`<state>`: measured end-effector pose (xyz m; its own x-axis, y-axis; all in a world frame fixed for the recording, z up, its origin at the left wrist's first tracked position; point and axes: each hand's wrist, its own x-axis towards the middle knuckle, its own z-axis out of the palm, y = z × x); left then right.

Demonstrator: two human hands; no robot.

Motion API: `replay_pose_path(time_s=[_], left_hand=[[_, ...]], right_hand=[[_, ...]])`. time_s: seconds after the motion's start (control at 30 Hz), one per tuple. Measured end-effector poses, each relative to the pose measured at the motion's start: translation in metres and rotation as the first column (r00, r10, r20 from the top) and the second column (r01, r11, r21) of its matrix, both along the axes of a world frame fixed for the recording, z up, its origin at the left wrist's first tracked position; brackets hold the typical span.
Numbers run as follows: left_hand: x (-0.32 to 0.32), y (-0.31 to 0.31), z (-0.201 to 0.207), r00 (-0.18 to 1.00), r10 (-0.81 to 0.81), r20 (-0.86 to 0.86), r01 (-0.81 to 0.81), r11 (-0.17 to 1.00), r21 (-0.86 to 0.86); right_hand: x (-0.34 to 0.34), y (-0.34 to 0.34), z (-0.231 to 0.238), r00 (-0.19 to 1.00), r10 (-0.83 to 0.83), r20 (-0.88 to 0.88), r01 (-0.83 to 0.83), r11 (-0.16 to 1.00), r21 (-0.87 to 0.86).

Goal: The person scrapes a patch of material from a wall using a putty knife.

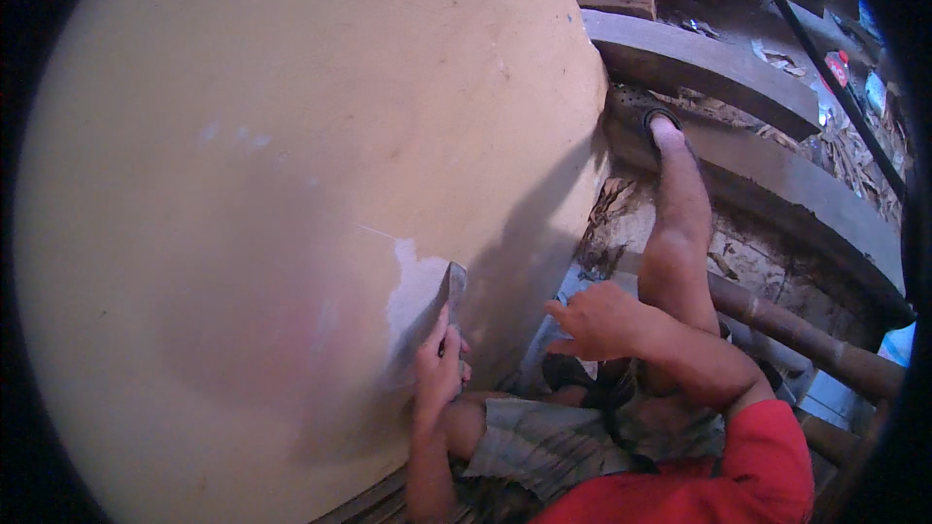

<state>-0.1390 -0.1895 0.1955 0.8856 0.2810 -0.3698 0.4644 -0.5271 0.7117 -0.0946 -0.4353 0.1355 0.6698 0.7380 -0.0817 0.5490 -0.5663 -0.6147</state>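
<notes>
My left hand (442,369) is closed around the handle of a scraper (456,281). The tool's flat blade points up and lies close to a beige painted wall (243,58). Just left of the blade, a pale patch (413,281) with ragged edges shows bare under the paint. My right hand (604,322) hangs in the air to the right, over my bent leg, its fingers loosely bent and apart with nothing seen in them. Part of the scraper's handle is hidden by my left fingers.
My foot in a dark shoe (636,107) rests by weathered beams (709,58) past the wall's edge. Bamboo poles (815,340) run at the right. Dry leaves and litter, with a red-capped bottle (836,66), lie at the upper right. A dark rod (825,68) crosses there.
</notes>
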Motion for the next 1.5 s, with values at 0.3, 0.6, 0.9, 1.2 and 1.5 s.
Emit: replay_pose_path(time_s=[0.3,0.6,0.9,1.2,1.5], left_hand=[[0.003,-0.011,-0.029,0.998,0.048,0.035,-0.045,0.996,-0.082],[-0.004,-0.003,-0.035,0.993,0.111,0.031,-0.106,0.985,-0.135],[-0.007,-0.001,-0.049,0.985,0.122,0.124,-0.097,0.976,-0.193],[-0.006,-0.008,-0.045,0.987,0.104,0.119,-0.078,0.975,-0.208],[-0.007,0.007,-0.055,0.986,0.133,0.099,-0.106,0.964,-0.246]], right_hand=[[0.004,-0.01,-0.003,0.996,-0.085,0.028,0.085,0.996,-0.004],[0.002,-0.013,-0.008,0.996,-0.084,0.016,0.084,0.996,0.001],[0.006,-0.003,-0.006,0.997,-0.073,0.014,0.074,0.996,-0.042],[0.006,-0.006,0.0,0.998,-0.068,-0.014,0.067,0.997,-0.048],[0.009,-0.004,-0.007,0.997,-0.081,-0.002,0.08,0.992,-0.099]])
